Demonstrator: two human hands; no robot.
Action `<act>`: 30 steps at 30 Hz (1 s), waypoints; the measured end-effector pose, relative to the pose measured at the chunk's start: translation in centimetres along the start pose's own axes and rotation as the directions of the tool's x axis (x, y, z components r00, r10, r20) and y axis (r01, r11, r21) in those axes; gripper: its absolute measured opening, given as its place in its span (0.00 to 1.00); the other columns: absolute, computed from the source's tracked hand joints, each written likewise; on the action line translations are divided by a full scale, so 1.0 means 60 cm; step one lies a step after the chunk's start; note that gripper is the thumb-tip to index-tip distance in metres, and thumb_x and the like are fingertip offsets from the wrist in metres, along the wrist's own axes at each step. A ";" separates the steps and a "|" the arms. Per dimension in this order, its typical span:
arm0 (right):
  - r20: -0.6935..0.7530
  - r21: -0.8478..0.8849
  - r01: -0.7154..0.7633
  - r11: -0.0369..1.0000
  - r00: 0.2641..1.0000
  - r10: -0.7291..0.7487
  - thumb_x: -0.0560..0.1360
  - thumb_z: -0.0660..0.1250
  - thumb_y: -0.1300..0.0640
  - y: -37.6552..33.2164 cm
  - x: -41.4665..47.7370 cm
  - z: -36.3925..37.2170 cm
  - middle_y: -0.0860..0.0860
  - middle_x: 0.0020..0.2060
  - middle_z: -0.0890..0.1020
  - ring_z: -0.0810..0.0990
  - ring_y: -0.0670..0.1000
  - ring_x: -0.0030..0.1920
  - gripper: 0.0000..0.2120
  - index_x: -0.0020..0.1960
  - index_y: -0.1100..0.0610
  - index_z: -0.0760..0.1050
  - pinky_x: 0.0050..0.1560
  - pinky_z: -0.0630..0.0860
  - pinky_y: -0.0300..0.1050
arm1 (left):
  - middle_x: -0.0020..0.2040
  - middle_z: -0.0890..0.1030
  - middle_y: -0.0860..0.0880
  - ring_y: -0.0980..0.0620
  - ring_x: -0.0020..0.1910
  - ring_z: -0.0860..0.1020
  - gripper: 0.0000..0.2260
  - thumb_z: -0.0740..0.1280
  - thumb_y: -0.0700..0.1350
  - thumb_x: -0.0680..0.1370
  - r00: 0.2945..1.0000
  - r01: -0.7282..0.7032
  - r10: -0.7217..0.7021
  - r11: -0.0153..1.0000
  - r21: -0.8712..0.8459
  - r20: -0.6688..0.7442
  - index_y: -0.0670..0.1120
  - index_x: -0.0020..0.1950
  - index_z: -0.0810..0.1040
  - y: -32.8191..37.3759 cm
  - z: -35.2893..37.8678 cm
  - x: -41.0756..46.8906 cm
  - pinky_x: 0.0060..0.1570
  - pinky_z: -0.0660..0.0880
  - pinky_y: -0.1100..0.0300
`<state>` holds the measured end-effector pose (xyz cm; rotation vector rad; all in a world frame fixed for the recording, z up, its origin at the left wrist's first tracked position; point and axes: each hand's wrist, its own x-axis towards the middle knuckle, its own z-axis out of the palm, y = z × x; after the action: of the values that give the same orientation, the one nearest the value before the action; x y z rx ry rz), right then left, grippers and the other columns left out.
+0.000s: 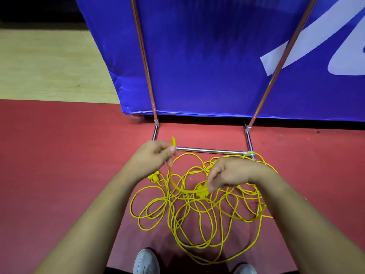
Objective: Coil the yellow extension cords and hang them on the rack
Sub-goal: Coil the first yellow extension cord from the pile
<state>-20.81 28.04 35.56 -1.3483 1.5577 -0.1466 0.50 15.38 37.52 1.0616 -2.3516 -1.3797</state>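
A tangle of yellow extension cord (197, 210) lies in loose loops on the red floor in front of me. My left hand (152, 157) pinches a raised stretch of the cord, and a short end sticks up above its fingers. From there the cord sags across to a yellow plug (201, 191), which my right hand (233, 172) holds from above with curled fingers. A second yellow plug (155, 177) lies on the floor under my left wrist. The metal rack (209, 150) stands just beyond the cords, its base bar on the floor and two poles rising.
A blue banner (207, 56) hangs behind the rack's poles. Pale wooden flooring (49, 66) lies at the far left. My two grey shoes (146, 262) stand at the near edge of the cord pile.
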 end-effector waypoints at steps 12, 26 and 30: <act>-0.627 0.429 0.416 0.802 0.776 -0.067 0.77 0.68 0.59 0.011 0.013 -0.014 0.53 0.31 0.76 0.74 0.48 0.32 0.04 0.45 0.58 0.78 0.36 0.72 0.41 | 0.23 0.60 0.54 0.52 0.26 0.65 0.10 0.61 0.45 0.79 0.993 0.034 0.070 0.595 -0.803 0.094 0.39 0.44 0.75 0.003 0.020 0.006 0.34 0.63 0.60; -0.518 -0.137 0.335 0.932 0.778 -0.356 0.75 0.71 0.55 -0.051 0.009 0.015 0.45 0.34 0.81 0.75 0.41 0.34 0.06 0.50 0.52 0.84 0.38 0.71 0.35 | 0.29 0.76 0.45 0.50 0.25 0.75 0.13 0.67 0.49 0.76 0.927 0.237 -0.035 0.827 -0.510 0.373 0.41 0.38 0.76 0.004 0.027 -0.013 0.26 0.70 0.62; -0.554 -0.021 0.360 0.933 0.773 -0.310 0.74 0.72 0.54 -0.043 0.019 0.018 0.45 0.29 0.75 0.69 0.41 0.30 0.06 0.44 0.55 0.77 0.34 0.67 0.37 | 0.27 0.64 0.52 0.57 0.23 0.60 0.10 0.64 0.44 0.78 0.963 0.156 0.009 0.796 -0.584 0.270 0.44 0.38 0.71 -0.004 0.025 -0.007 0.27 0.57 0.62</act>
<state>-18.12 26.72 36.05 -1.5927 1.7257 -0.8900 0.14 16.58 36.61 0.8158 -1.7854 -2.2100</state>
